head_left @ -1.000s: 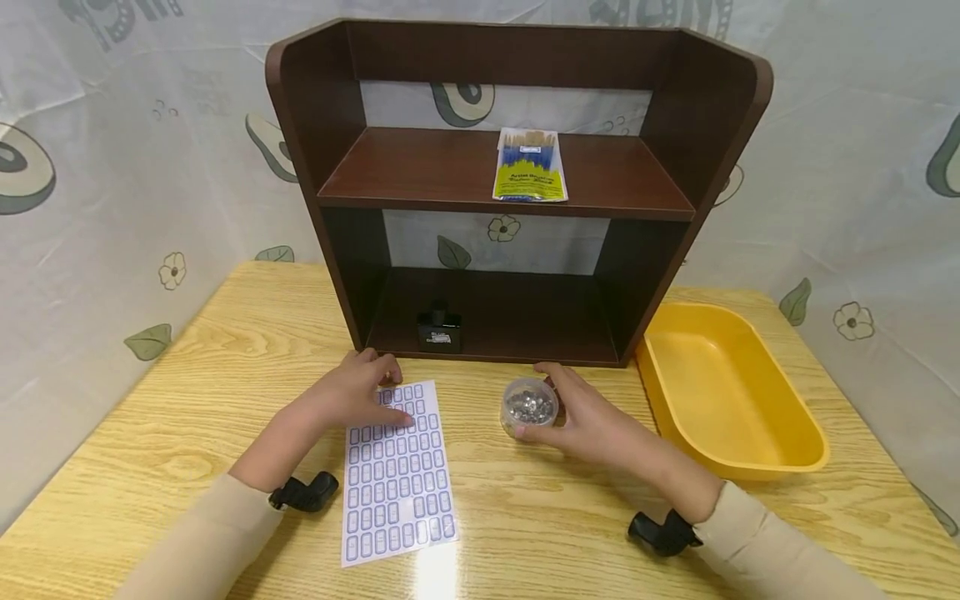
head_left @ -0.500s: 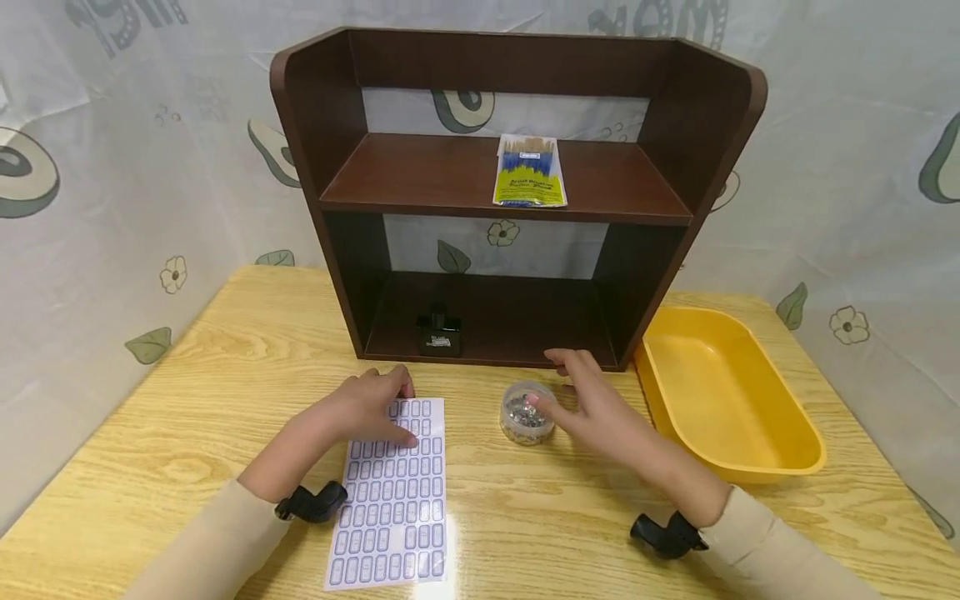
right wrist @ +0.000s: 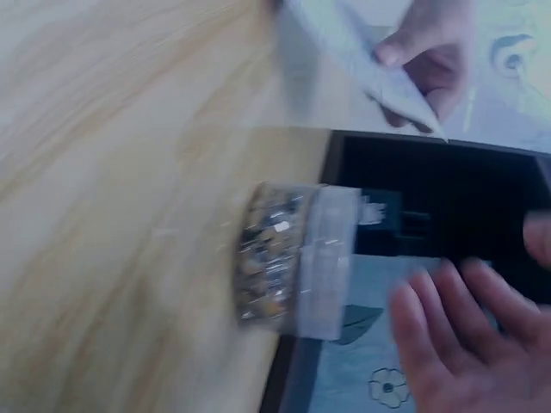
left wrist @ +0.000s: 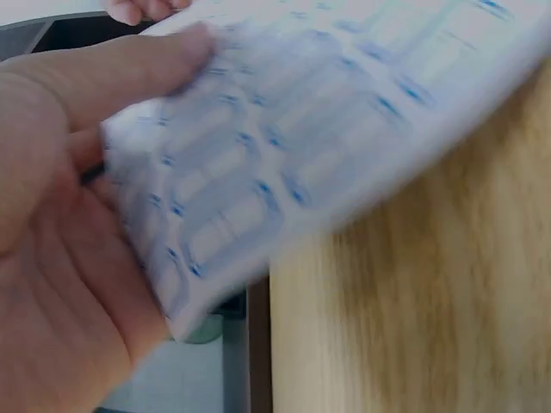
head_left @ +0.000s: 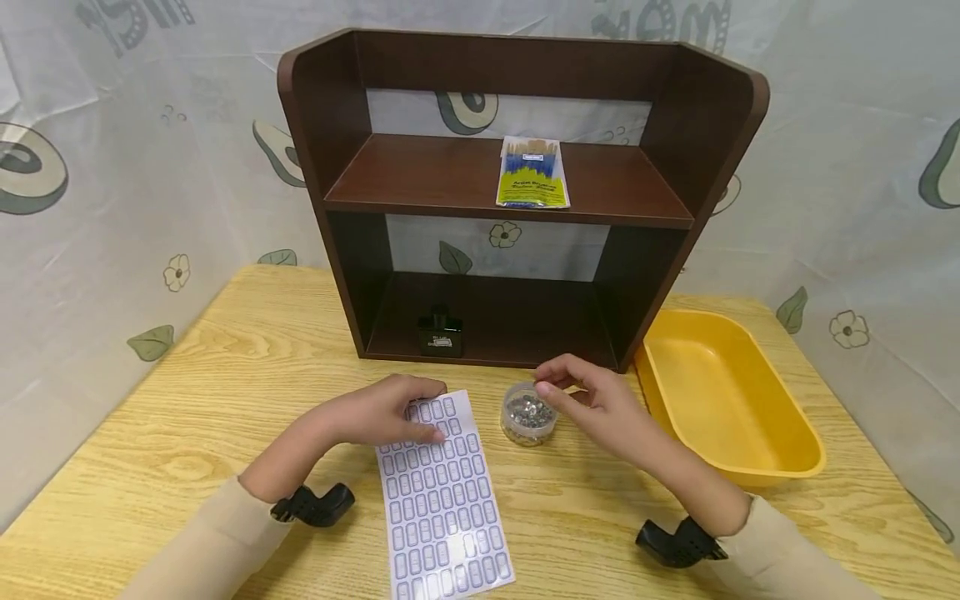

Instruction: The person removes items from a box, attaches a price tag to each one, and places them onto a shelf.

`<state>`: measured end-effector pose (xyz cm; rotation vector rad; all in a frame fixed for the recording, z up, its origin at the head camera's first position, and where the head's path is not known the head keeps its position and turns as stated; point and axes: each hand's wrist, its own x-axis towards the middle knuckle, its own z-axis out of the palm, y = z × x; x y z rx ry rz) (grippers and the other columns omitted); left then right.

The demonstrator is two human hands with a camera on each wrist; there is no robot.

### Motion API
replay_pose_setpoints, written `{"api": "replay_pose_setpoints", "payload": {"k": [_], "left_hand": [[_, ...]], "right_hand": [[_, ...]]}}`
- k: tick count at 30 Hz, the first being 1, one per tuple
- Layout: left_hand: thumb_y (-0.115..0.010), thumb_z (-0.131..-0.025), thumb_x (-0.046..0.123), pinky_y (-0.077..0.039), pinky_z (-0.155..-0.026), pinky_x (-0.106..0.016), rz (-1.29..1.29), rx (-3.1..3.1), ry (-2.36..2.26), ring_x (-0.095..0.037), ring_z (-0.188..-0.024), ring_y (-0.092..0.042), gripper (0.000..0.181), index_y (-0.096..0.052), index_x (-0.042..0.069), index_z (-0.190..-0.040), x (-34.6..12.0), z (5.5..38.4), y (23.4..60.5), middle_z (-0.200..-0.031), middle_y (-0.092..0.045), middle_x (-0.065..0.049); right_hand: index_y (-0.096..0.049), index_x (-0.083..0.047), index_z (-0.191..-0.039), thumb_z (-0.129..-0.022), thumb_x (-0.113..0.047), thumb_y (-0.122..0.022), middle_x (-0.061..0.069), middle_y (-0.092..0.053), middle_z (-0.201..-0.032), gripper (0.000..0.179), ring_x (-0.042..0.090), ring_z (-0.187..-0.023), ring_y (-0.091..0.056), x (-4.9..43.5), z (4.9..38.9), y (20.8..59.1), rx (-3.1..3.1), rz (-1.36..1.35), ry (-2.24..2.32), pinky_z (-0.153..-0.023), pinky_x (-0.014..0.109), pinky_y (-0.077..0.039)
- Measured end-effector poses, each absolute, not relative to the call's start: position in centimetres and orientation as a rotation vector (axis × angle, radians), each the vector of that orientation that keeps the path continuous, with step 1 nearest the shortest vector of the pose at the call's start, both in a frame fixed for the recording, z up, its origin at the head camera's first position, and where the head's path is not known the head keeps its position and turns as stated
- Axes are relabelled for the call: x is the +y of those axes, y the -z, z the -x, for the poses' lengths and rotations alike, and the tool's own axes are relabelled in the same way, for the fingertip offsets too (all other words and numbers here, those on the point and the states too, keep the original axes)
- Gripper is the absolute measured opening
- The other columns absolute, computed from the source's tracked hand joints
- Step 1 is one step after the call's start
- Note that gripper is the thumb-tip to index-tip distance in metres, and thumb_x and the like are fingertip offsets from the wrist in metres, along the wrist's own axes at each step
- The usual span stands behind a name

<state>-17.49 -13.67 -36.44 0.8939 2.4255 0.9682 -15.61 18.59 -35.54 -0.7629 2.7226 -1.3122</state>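
My left hand [head_left: 378, 412] pinches the top of a white sheet of blue-framed label stickers [head_left: 442, 500], thumb over the printed face. In the left wrist view the sheet [left wrist: 258, 155] stands lifted and blurred, with the thumb across it. Just right of the sheet sits a small clear round tub [head_left: 528, 414] of shiny metal bits, upright on the table. My right hand [head_left: 603, 408] hovers at the tub's right side, fingers loosely bent and holding nothing. The right wrist view shows a gap between those fingers [right wrist: 448, 301] and the tub [right wrist: 297, 258].
Behind stands a dark brown two-tier shelf [head_left: 510, 215]. A pack of artist brushes [head_left: 533, 172] lies on its upper board, and a black bottle [head_left: 440, 333] stands on the lower one. A yellow plastic basin [head_left: 731, 392] sits on the wooden table [head_left: 195, 400] at right.
My right hand has let go of the tub and drawn off to its right. My left hand has taken hold of the sticker sheet and shifted it rightward, turning it.
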Motion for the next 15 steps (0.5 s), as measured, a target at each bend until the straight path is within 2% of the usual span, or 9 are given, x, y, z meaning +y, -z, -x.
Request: {"api": "replay_pose_setpoints", "payload": {"k": [2,5,9,12,15], "left_hand": [[-0.079,-0.094,0.022,-0.046,-0.074,-0.022,-0.895,2.429,-1.058,-0.011,-0.084,-0.059,0.02,-0.062,0.014,-0.102,-13.5,17.4,36.3,-0.089,-0.06,0.004],[-0.079,-0.094,0.02,-0.053,-0.073,-0.021,-0.862,2.433,-1.21,-0.01,-0.08,-0.066,0.021,-0.064,0.013,-0.106,-13.2,17.1,36.1,-0.092,-0.066,0.001],[-0.079,-0.094,0.019,-0.064,-0.071,-0.029,-0.798,2.352,-1.403,-0.015,-0.077,-0.076,0.028,-0.067,0.009,-0.117,-12.8,16.7,35.9,-0.1,-0.074,-0.007],[-0.08,-0.093,0.019,-0.066,-0.07,-0.034,-0.754,2.277,-1.473,-0.019,-0.077,-0.079,0.032,-0.067,0.008,-0.121,-12.4,16.4,35.7,-0.101,-0.077,-0.01],[-0.08,-0.093,0.02,-0.066,-0.07,-0.035,-0.734,2.216,-1.481,-0.021,-0.079,-0.08,0.035,-0.068,0.008,-0.124,-12.1,16.3,35.5,-0.102,-0.079,-0.009]], "right_hand": [[-0.07,-0.01,-0.122,-0.103,-0.027,-0.067,0.003,-0.074,-0.116,0.026,0.016,-0.104,-0.067,18.7,15.4,35.3,2.612,0.806,1.261,-0.09,0.026,-0.06],[-0.071,-0.009,-0.122,-0.103,-0.03,-0.068,0.001,-0.074,-0.113,0.028,0.012,-0.1,-0.066,18.5,15.2,34.9,2.498,0.86,1.175,-0.086,0.024,-0.057],[-0.072,-0.008,-0.117,-0.102,-0.026,-0.068,0.001,-0.074,-0.105,0.024,0.009,-0.093,-0.064,18.2,14.7,34.6,2.465,0.889,1.137,-0.078,0.022,-0.055],[-0.073,-0.009,-0.11,-0.102,-0.021,-0.068,0.001,-0.074,-0.098,0.016,0.009,-0.087,-0.062,18.1,14.4,34.4,2.482,0.884,1.154,-0.072,0.02,-0.052],[-0.073,-0.009,-0.105,-0.101,-0.018,-0.069,0.001,-0.072,-0.092,0.011,0.009,-0.082,-0.06,18.0,14.1,33.9,2.502,0.871,1.172,-0.068,0.02,-0.049]]}}
